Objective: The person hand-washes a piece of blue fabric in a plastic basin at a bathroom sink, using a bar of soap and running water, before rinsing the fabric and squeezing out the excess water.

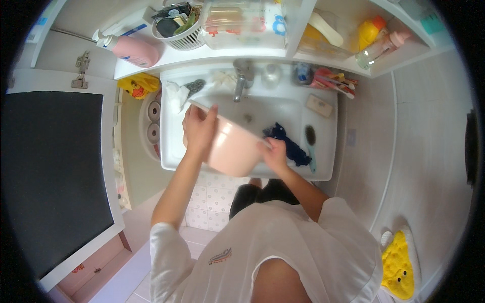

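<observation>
A pink plastic basin (235, 149) is tipped steeply over the left part of the white sink (172, 151), its outer bottom turned to me. My left hand (201, 127) grips its upper left rim, thumb on the near wall. The right rim is in my right hand (274, 152). Its inside is hidden from view. Just beyond my right hand, a dark blue wet cloth (290, 146) lies on the sink's right side. Close by are a hairbrush (311, 146) with a light blue handle and a soap box (319, 106). A chrome faucet (242, 77) stands at the back.
Along the sink's back lie a white cloth (177, 96), a clear bottle (271, 75) and a pink cup with toothbrushes (329, 80). A shelf above bears a pink pump bottle (132, 49) and a white basket (183, 38). An open mirror cabinet door (60, 170) juts in at left.
</observation>
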Demonstrator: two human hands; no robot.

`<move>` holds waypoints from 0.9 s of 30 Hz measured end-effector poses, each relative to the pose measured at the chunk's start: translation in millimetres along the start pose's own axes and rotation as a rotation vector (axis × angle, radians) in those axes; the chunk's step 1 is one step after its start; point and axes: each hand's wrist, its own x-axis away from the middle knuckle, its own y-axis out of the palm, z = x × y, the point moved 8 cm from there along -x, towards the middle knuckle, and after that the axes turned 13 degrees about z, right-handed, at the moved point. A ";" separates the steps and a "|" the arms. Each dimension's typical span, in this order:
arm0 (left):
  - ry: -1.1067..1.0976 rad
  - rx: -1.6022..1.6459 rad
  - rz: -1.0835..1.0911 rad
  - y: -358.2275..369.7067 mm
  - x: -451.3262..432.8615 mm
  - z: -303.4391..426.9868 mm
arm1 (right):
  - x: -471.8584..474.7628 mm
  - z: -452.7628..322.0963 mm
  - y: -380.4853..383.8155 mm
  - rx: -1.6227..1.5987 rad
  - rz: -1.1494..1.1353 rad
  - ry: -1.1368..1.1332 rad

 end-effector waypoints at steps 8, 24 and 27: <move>-0.040 0.237 -0.088 7.6 -5.3 11.8 | 7.2 -15.6 0.2 -0.054 0.083 0.010; -0.601 0.836 -0.120 -47.5 65.2 -145.9 | 67.6 -106.1 48.3 0.354 -0.231 -0.958; -0.533 0.955 -0.061 -45.6 69.4 -169.2 | 73.0 -96.8 57.2 0.365 -0.348 -0.941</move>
